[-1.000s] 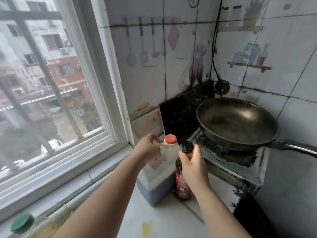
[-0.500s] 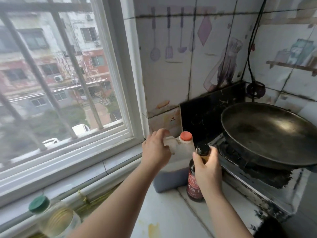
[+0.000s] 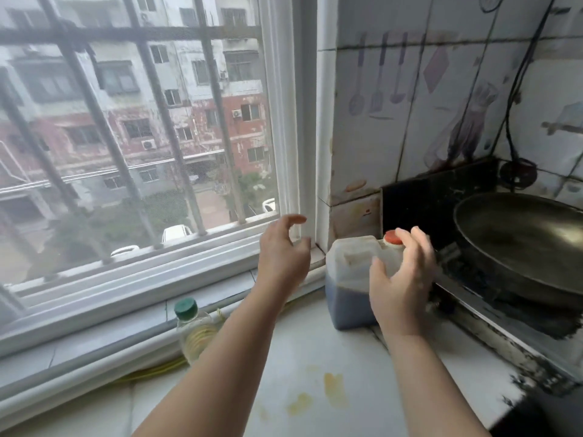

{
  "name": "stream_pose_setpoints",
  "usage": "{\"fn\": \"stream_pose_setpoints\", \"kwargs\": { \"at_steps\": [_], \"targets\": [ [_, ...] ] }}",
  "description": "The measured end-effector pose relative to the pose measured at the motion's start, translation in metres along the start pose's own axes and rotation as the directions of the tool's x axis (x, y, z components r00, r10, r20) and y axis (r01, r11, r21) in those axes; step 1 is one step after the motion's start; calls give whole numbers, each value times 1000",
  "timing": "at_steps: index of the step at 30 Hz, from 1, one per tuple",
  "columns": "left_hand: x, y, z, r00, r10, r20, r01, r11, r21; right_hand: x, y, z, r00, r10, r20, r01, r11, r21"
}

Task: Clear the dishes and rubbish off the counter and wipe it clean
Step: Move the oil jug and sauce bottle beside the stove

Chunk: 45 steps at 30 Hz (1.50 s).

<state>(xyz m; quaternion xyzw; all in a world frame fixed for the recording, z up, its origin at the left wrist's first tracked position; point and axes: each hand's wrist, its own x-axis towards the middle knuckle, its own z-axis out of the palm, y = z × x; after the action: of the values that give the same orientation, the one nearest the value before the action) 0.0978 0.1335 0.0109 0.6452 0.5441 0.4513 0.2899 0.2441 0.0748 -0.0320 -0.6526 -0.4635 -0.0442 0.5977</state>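
A white plastic jug (image 3: 347,272) with a red cap and dark liquid in its lower part stands on the white counter (image 3: 315,367), against the window corner. My left hand (image 3: 284,257) hovers just left of the jug with relaxed fingers, touching nothing. My right hand (image 3: 400,285) is spread in front of the jug's right side, below the cap, with nothing visibly held. It hides the spot where the dark sauce bottle stood, and that bottle is out of sight. Yellow stains (image 3: 334,389) mark the counter between my forearms.
A clear oil bottle (image 3: 192,329) with a green cap stands by the window sill, over a yellow hose (image 3: 151,370). At right, a dark frying pan (image 3: 520,244) sits on a grimy stove (image 3: 492,335). Tiled walls close the corner.
My left hand has let go of the jug's handle and moved left. My right hand has opened, and the dark bottle is no longer visible. The view has swung left.
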Motion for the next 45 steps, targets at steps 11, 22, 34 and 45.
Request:
{"fn": "stream_pose_setpoints", "kwargs": {
  "at_steps": [11, 22, 34, 45],
  "targets": [
    [-43, -51, -165, 905, -351, -239, 235, 883, -406, -133, -111, 74, 632, 67, 772, -148, 988, 35],
    [-107, -138, -232, 680, -724, -116, 504, 576, -644, -166, -151, 139, 490, 304, 817, -391, 914, -106],
    [-104, -130, -165, 677, -736, -25, 523, 504, -687, -137, -102, 84, 704, 400, 587, -522, 851, 46],
    [-113, -75, -38, 648, -745, 156, 646, 430, -630, -49, 10, -47, 849, 484, 211, -473, 875, -103]
  ]
}}
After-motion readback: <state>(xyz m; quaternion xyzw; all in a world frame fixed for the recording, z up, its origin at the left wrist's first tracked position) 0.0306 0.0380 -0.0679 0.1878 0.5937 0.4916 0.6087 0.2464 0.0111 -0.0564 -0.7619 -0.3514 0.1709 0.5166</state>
